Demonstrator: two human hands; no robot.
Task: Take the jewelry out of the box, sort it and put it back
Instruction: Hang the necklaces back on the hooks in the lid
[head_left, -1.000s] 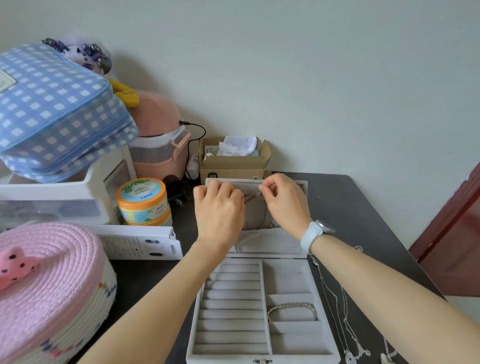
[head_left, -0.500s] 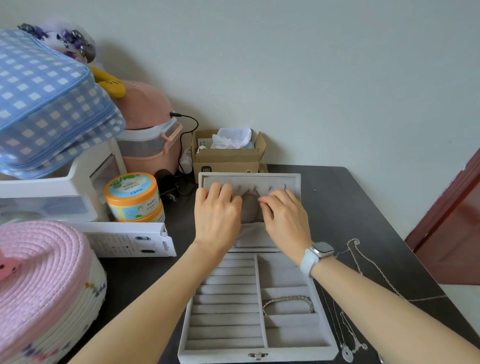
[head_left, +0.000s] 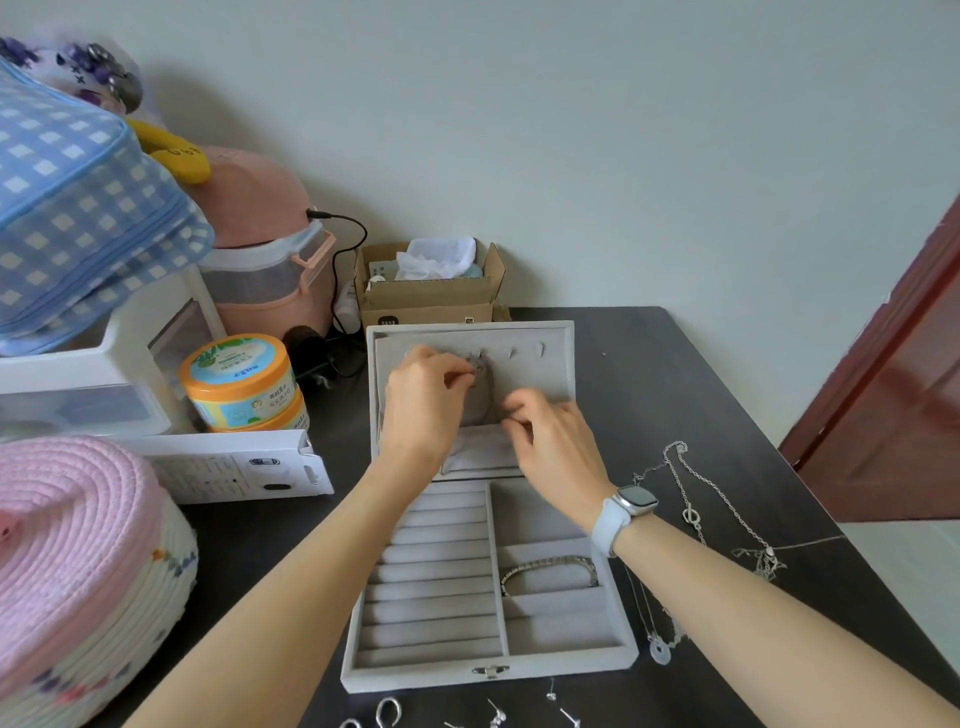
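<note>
A grey velvet jewelry box (head_left: 488, 670) lies open on the dark table, its lid (head_left: 550, 358) leaning back with small hooks along the top. My left hand (head_left: 421, 405) pinches a thin necklace chain (head_left: 485, 387) up at one hook. My right hand (head_left: 553, 447), with a white watch on the wrist, has curled fingers at the chain's lower end, just above the lid's pocket. A silver bracelet (head_left: 548, 566) lies in a right compartment. More necklaces (head_left: 691, 499) and a round pendant (head_left: 660, 652) lie to the right of the box. Earrings (head_left: 389, 711) lie in front of it.
A cardboard box (head_left: 431, 306) stands behind the lid, close to the wall. An orange-lidded jar (head_left: 239, 379), a flat white carton (head_left: 234, 467) and a pink woven basket (head_left: 78, 545) crowd the left. A dark red door (head_left: 883, 389) borders the table's right edge.
My right hand has slid down from the hooks toward the lid's pocket, drawing the chain down. My left hand stays at the hook. The view has tilted down, showing the earrings.
</note>
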